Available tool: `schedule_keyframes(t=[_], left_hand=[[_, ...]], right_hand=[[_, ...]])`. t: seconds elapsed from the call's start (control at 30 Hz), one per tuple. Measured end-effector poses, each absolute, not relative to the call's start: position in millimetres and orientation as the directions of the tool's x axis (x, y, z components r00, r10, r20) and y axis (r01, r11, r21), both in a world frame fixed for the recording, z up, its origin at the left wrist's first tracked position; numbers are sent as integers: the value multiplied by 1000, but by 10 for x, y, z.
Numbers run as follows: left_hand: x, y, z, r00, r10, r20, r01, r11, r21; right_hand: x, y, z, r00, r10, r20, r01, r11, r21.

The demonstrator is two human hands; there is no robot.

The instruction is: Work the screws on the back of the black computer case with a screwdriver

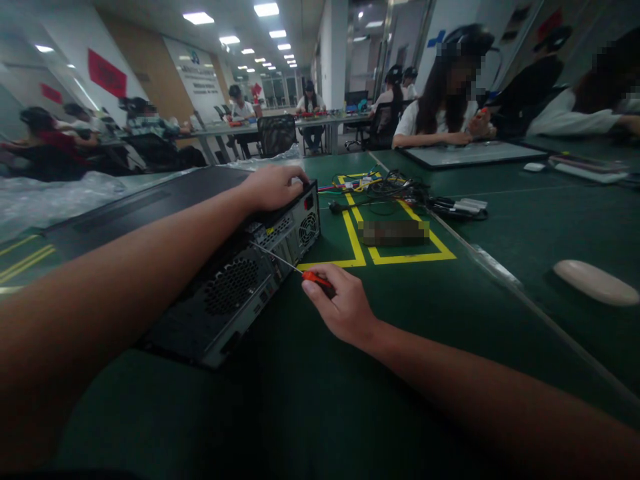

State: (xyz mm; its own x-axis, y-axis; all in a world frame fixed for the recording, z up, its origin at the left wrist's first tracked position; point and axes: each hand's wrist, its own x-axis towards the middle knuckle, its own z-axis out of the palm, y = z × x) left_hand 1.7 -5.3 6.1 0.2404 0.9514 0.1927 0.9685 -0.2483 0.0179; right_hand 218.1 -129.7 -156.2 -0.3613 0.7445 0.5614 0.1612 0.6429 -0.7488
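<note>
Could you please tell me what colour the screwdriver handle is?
The screwdriver handle is orange-red with a dark part, showing best in the head view.

Dim overall; white ceiling panels [267, 9] glow far off, the near bench [280, 413] lies in shadow, edges look stretched and soft, and pixelated patches [394, 233] mask details.
</note>
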Motion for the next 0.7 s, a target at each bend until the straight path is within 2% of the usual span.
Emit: schedule_keyframes(t=[0.7], left_hand=[[11, -40, 35, 237, 945, 224, 966, -254, 48]], right_hand=[[2169, -1292, -1573, -345, 757, 555, 135, 625, -769]])
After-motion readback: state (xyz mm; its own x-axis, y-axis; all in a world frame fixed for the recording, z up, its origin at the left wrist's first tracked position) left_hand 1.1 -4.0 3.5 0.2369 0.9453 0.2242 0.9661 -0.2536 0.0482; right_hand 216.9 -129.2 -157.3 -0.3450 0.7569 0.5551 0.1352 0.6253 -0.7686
